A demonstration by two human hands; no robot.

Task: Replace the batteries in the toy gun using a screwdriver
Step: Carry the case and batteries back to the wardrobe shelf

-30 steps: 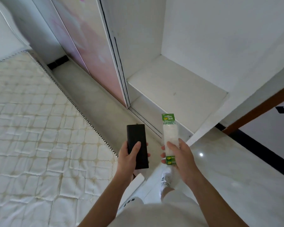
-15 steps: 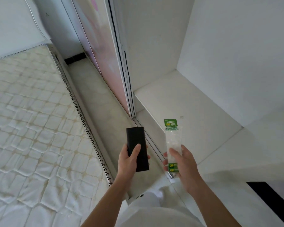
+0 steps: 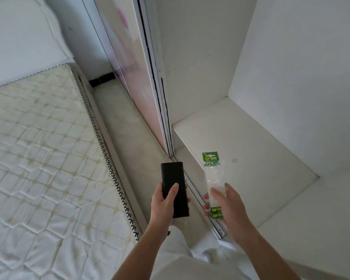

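My left hand (image 3: 164,207) grips a flat black rectangular case (image 3: 173,184), thumb across its front, held upright in front of me. My right hand (image 3: 226,207) holds a long clear plastic battery pack (image 3: 214,178) with a green header card at the top and green-labelled batteries at the bottom, near my fingers. Both hands are side by side, a little apart, above the floor by the wardrobe's sliding-door track. No toy gun or screwdriver is in view.
A bare quilted mattress (image 3: 45,158) fills the left. A narrow strip of pale floor (image 3: 129,138) runs between it and a sliding wardrobe door (image 3: 133,73). An open white wardrobe shelf (image 3: 251,150) lies to the right, just beyond the battery pack.
The view has swung left and closer to the wardrobe; the brown door frame and dark floor stripe have left the picture. Both hands keep the same hold on the case and the pack.
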